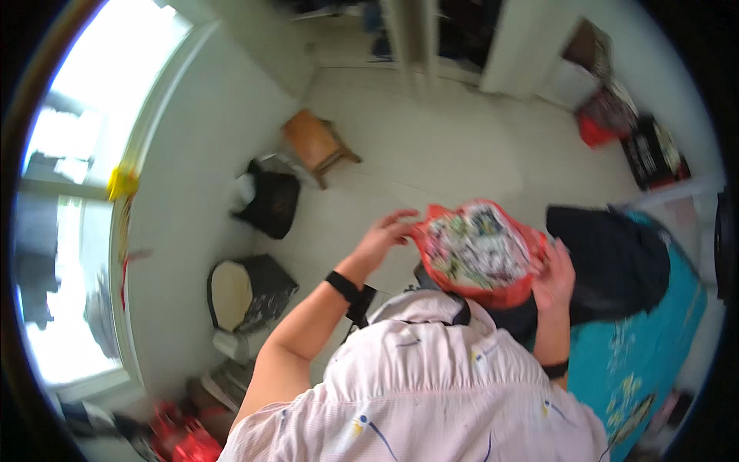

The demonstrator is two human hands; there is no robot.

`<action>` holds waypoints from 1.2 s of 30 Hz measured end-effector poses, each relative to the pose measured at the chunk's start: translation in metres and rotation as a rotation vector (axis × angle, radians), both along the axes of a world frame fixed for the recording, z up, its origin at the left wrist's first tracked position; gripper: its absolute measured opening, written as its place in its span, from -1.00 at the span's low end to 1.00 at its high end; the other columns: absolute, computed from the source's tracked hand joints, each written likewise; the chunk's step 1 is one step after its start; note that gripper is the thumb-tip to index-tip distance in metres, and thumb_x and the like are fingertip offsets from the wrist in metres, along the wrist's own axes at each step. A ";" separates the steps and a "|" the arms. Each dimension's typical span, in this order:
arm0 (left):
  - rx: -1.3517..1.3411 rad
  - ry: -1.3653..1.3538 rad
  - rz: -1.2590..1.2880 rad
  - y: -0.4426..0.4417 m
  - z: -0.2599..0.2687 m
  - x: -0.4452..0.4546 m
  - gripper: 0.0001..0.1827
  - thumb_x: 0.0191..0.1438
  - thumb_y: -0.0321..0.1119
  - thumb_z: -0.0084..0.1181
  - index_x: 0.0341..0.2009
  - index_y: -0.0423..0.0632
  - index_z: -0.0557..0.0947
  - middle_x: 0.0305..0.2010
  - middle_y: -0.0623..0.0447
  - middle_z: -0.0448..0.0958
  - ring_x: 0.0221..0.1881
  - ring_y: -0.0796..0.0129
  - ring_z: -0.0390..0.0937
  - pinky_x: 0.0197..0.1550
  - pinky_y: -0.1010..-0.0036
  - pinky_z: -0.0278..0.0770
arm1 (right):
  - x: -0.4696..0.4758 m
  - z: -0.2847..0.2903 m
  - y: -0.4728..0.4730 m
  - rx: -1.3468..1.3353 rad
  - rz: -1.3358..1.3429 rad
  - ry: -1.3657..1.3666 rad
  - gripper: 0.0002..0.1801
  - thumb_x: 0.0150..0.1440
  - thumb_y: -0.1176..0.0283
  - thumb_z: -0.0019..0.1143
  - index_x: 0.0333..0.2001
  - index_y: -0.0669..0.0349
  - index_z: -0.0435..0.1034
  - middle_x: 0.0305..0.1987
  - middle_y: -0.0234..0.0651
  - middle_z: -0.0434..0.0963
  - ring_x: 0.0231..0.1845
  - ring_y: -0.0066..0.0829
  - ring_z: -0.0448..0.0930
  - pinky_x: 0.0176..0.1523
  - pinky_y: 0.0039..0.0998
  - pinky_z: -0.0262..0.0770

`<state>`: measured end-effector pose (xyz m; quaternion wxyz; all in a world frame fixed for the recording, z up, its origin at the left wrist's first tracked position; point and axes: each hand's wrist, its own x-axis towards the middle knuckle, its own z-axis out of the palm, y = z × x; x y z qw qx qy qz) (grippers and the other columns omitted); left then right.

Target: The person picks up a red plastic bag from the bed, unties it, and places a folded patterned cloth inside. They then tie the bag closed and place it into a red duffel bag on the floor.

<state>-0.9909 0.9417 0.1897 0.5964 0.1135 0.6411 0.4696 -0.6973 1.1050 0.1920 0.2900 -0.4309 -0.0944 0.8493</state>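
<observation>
A red plastic bag (505, 297) hangs between my two hands, its mouth spread wide. Inside it lies a bundle of patterned fabric (476, 248) in white, grey, green and pink. My left hand (389, 231) pinches the bag's left rim with the fingertips. On the opposite side my right hand (554, 274) grips the rim. Both wrists wear black bands. The bag is held in front of my waist, just beyond my light pink patterned clothing.
To the right, dark clothing (618, 260) lies on a bed with a turquoise cover (635, 358). A wooden stool (314, 141), a black bag (268, 199) and a dark chair (262, 289) stand by the left wall. More bags (606, 118) sit at the upper right.
</observation>
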 end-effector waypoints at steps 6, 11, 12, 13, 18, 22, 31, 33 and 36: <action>-0.056 0.039 -0.085 0.042 0.004 -0.025 -0.64 0.09 -0.36 -0.10 0.01 -0.11 0.45 -0.23 0.08 0.54 -0.21 0.49 0.44 -0.18 0.59 0.35 | 0.002 -0.011 0.012 -0.007 -0.061 0.040 -0.69 0.16 0.22 -0.08 -0.21 0.25 0.40 -0.26 -0.32 0.53 -0.31 -0.48 0.52 -0.21 -0.51 0.40; -0.002 0.054 -0.133 0.054 -0.009 -0.043 -0.63 0.08 -0.36 -0.09 0.01 -0.10 0.45 -0.23 0.09 0.55 -0.22 0.52 0.44 -0.20 0.60 0.34 | -0.017 -0.006 0.004 0.086 -0.191 0.077 -0.75 0.16 0.30 -0.06 -0.20 0.24 0.40 -0.26 -0.36 0.52 -0.29 -0.53 0.50 -0.21 -0.55 0.40; 0.062 0.042 -0.199 0.060 -0.014 -0.051 -0.62 0.06 -0.39 -0.10 0.02 -0.10 0.45 -0.22 0.10 0.55 -0.22 0.53 0.44 -0.20 0.61 0.33 | -0.027 -0.003 0.002 0.085 -0.238 0.023 -0.76 0.15 0.31 -0.04 -0.19 0.23 0.40 -0.30 -0.40 0.51 -0.33 -0.58 0.47 -0.26 -0.60 0.37; 0.033 0.097 -0.261 0.072 -0.019 -0.059 -0.59 0.03 -0.42 -0.12 0.03 -0.11 0.45 -0.23 0.11 0.55 -0.22 0.53 0.44 -0.20 0.60 0.34 | -0.036 0.000 0.004 0.067 -0.318 -0.068 -0.76 0.14 0.33 -0.01 -0.18 0.22 0.40 -0.33 -0.43 0.50 -0.37 -0.64 0.45 -0.32 -0.65 0.34; 0.041 0.108 -0.418 0.158 -0.032 -0.088 -0.62 0.06 -0.36 -0.06 0.01 -0.13 0.44 -0.27 0.07 0.55 -0.27 0.49 0.45 -0.24 0.61 0.33 | -0.070 0.005 0.035 0.233 -0.329 -0.091 -0.76 0.14 0.31 -0.03 -0.20 0.22 0.43 -0.29 -0.49 0.51 -0.35 -0.72 0.42 -0.33 -0.69 0.30; 0.116 0.080 -0.608 0.251 -0.041 -0.067 -0.65 0.08 -0.28 0.02 -0.03 -0.08 0.48 -0.30 0.12 0.54 -0.26 0.50 0.43 -0.22 0.55 0.36 | -0.051 -0.001 0.086 0.227 -0.376 -0.066 -0.65 0.22 0.31 -0.23 -0.06 0.31 0.35 -0.24 -0.39 0.54 -0.28 -0.58 0.50 -0.12 -0.51 0.39; 0.126 0.116 -0.881 0.415 -0.062 0.039 -0.65 0.09 -0.27 0.01 -0.02 -0.10 0.46 -0.28 0.05 0.57 -0.24 0.46 0.47 -0.21 0.51 0.37 | 0.035 0.000 0.182 0.073 -0.635 -0.105 -0.69 0.16 0.23 -0.13 -0.16 0.22 0.38 -0.35 -0.43 0.52 -0.44 -0.64 0.44 -0.28 -0.62 0.35; 0.123 0.131 -0.881 0.460 -0.061 0.061 -0.65 0.09 -0.27 0.01 -0.02 -0.10 0.45 -0.28 0.04 0.57 -0.23 0.45 0.48 -0.20 0.51 0.36 | 0.053 0.003 0.214 0.089 -0.637 -0.049 -0.69 0.14 0.21 -0.06 -0.15 0.19 0.39 -0.36 -0.48 0.50 -0.43 -0.66 0.41 -0.30 -0.66 0.32; 0.155 0.149 -0.890 0.532 -0.057 0.087 -0.62 0.09 -0.25 -0.01 0.00 -0.12 0.44 -0.26 0.03 0.56 -0.20 0.43 0.47 -0.17 0.52 0.36 | 0.079 0.008 0.272 0.134 -0.664 -0.011 -0.68 0.13 0.20 -0.03 -0.15 0.17 0.40 -0.37 -0.49 0.48 -0.43 -0.66 0.40 -0.31 -0.68 0.31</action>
